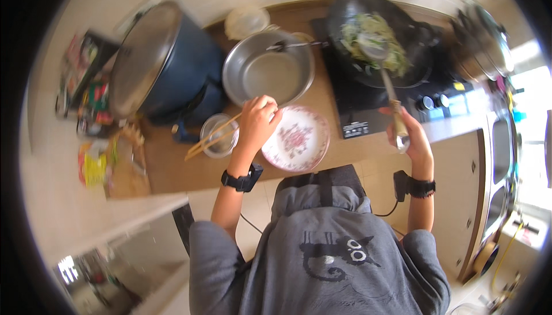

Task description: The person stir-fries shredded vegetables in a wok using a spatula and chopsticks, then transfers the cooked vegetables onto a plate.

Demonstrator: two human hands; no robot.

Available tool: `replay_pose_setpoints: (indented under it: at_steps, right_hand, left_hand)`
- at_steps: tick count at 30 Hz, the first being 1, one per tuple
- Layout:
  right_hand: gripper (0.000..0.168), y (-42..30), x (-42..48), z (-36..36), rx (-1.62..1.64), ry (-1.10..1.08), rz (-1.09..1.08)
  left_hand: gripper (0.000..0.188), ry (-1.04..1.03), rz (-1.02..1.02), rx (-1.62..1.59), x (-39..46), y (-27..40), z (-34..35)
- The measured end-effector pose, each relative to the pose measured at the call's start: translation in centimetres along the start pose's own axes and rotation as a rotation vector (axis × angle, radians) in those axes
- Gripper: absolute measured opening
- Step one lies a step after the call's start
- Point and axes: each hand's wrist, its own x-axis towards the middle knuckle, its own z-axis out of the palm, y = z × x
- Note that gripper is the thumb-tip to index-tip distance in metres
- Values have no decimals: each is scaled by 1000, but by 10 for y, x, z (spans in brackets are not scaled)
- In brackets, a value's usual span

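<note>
My right hand grips the handle of a metal spatula, whose head lies on sliced, pale green vegetables in a dark wok. The wok sits on a black cooktop. My left hand is over the upper left rim of a white plate with a pink floral pattern, its fingers bent near the rim; whether it holds the plate is unclear. Wooden chopsticks lie across a small clear bowl just left of that hand. Behind the plate stands a steel basin with a utensil across its rim.
A large blue pot with a lid stands left of the basin. Packets and a wooden board are at the far left. Stacked pans stand right of the wok. The counter's front edge runs close to my body.
</note>
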Motion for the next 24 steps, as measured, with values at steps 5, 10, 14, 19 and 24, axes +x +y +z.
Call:
replay_pose_setpoints:
  at_steps: [5,10,14,19,24]
  right_hand:
    - [52,7,0,2,-79,19,-13]
    - [54,8,1,4,-156,36,-25]
    - [55,7,2,5,-186,45,-20]
    - [54,3,5,6,-220,111,-47]
    - [57,2,5,1,-396,296,-12]
  left_hand:
    - [7,102,-300,41,-65,-32,-35]
    - [30,63,-424,252,-123,-74,-58]
    - [31,-39,-346,317,-130,-100,-48]
    - [21,-99,-313,371,-125,-120,-31]
    - [15,-107,-398,441,-121,-105,-45]
